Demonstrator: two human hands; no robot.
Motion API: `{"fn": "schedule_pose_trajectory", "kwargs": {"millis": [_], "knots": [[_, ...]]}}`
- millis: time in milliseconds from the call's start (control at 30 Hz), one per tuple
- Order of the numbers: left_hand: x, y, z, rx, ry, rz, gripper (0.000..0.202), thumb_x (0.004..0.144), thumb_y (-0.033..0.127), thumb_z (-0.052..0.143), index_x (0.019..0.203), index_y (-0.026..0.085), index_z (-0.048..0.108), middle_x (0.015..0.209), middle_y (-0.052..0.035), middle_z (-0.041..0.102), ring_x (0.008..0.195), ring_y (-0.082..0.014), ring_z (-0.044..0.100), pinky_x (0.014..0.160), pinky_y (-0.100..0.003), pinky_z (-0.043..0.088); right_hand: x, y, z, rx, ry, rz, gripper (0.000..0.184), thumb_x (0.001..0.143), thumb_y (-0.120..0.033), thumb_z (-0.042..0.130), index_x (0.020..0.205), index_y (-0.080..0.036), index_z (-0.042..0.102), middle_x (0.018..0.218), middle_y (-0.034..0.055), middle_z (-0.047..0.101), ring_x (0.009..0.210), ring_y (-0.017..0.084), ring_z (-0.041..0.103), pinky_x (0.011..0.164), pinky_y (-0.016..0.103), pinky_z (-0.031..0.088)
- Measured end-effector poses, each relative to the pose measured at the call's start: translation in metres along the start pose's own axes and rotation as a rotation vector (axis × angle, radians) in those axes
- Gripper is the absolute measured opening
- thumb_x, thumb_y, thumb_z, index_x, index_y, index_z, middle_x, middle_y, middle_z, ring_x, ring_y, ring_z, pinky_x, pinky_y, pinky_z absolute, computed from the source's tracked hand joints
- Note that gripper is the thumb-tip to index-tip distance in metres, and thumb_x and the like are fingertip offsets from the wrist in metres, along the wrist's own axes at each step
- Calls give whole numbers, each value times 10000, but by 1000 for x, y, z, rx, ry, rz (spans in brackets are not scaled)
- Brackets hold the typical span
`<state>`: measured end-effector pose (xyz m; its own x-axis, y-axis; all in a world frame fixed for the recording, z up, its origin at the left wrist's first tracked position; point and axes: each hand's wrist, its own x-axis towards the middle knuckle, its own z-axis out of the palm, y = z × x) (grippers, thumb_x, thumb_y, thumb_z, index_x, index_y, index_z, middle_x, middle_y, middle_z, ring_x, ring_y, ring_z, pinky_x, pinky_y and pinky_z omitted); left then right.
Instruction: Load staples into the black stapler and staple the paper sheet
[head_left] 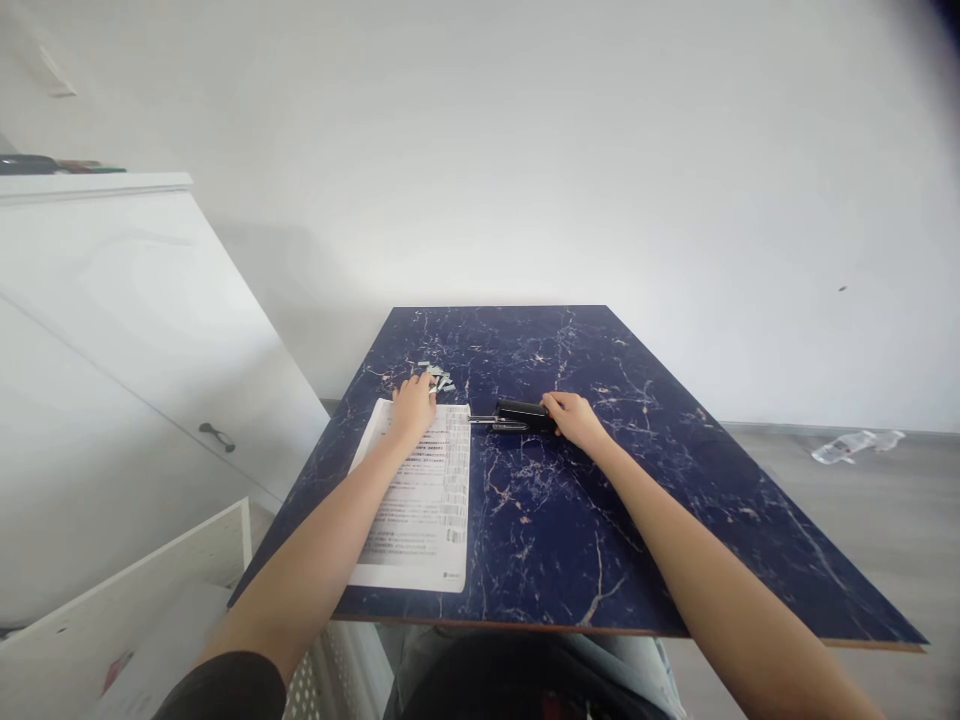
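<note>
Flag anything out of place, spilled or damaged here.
A clear, crumpled item, maybe plastic, lies on the floor near the wall, right of the table, like dropped litter. Small grey strips sit in a loose heap by the left hand, untidy though not clearly spilled. A dark spot marks the wall; too small to identify.

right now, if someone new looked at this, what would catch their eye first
Probably the dark blue, marble-patterned table, standing out against the pale wall. Next, near its middle, the black stapler, its metal end toward the printed paper, with the right hand on its other end. Then the small grey strips beyond the paper's far edge, with the left hand at them.
</note>
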<state>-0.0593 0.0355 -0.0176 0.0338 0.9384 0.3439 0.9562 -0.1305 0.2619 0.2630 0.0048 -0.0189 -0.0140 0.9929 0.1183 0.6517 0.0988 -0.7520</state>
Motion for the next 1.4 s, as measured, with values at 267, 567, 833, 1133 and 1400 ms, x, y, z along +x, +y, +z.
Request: {"fn": "schedule_pose_trajectory", "kwargs": {"millis": [267, 567, 833, 1133, 1400], "knots": [[-2, 6, -9, -153, 133, 20, 148, 910, 158, 492, 959, 206, 624, 1039, -104, 664, 972, -248, 643, 879, -359, 477, 0, 1, 0, 4, 2, -3, 359, 913, -428, 427, 717, -198, 622, 602, -31, 553, 411, 127, 570, 553, 237, 453], [-11, 27, -19, -799, 34, 25, 145, 927, 272, 469, 1024, 217, 561, 731, -4, 671, 648, -134, 624, 641, -246, 480, -1, -1, -1, 15, -10, 5, 362, 911, -435, 425, 718, -198, 618, 609, -25, 545, 415, 133, 578, 519, 233, 439], [-22, 47, -20, -1171, -234, 150, 202, 873, 364, 603, 960, 182, 605, 833, -57, 697, 681, -142, 632, 518, -224, 478, -1, 0, 0, 16, -4, 8, 366, 904, -444, 435, 712, -193, 621, 588, -29, 538, 414, 131, 577, 524, 227, 436], [-27, 51, -16, -967, -195, 230, 324, 933, 432, 582, 1170, 210, 587, 944, -62, 711, 814, -179, 684, 645, -270, 531, -2, -3, -1, 19, 1, 20, 367, 904, -436, 435, 721, -190, 637, 620, -25, 571, 404, 115, 559, 532, 228, 446], [-20, 42, -13, -591, -177, 430, 261, 967, 409, 549, 1038, 229, 724, 1036, -65, 700, 963, -218, 632, 824, -333, 502, 1, 1, 0, 14, -5, 18, 376, 913, -446, 435, 742, -191, 652, 616, -25, 566, 409, 115, 566, 507, 218, 445]]}}
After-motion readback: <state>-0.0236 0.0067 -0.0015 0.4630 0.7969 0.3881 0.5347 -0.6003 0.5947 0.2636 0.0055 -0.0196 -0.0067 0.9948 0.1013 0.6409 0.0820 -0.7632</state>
